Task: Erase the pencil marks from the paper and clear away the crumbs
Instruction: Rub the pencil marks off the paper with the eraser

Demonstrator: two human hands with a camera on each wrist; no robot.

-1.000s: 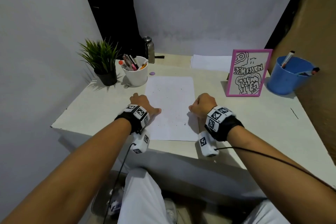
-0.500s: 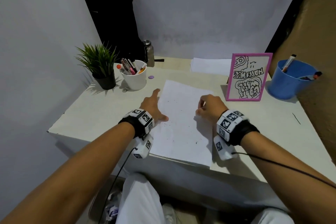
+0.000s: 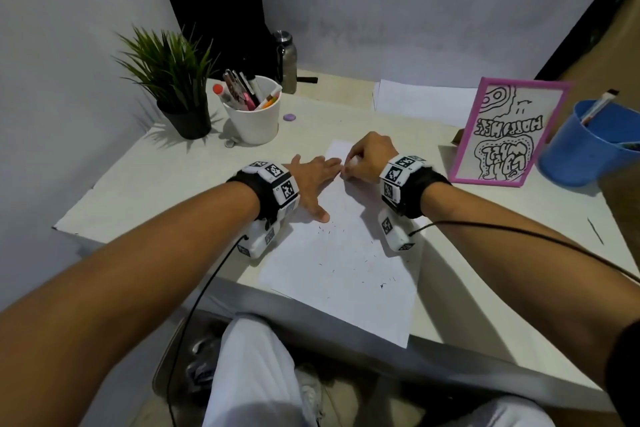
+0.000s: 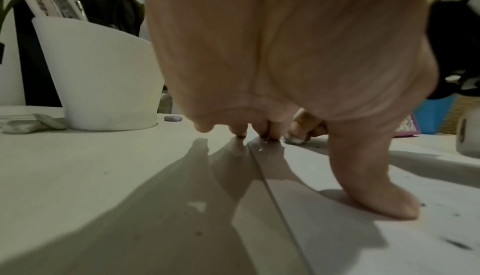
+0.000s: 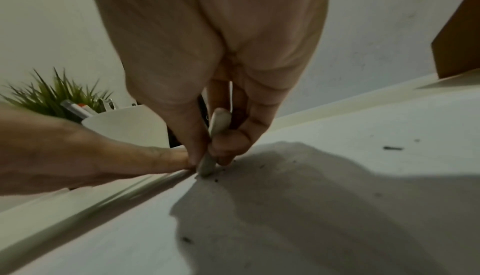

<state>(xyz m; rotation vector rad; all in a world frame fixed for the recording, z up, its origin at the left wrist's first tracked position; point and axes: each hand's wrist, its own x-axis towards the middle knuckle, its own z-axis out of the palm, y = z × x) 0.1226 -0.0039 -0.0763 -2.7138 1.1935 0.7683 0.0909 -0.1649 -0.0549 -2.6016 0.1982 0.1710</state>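
near the far left corner of the white sheet of paper (image 3: 341,253) on the pale bench (image 3: 145,184), the right hand (image 3: 369,158) pinches a small white eraser (image 5: 207,165) against the sheet. the left hand (image 3: 310,180) lies spread flat, pressing the paper's left edge, fingertips just beside the eraser. dark crumbs (image 3: 382,284) dot the sheet.

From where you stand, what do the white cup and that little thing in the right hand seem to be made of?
White cup: probably matte plastic or glazed ceramic; smooth, opaque, no sheen settles it. The small piece pinched by the right hand: likely rubber eraser, dull grey-white with rounded, worn edges, tip on the paper.
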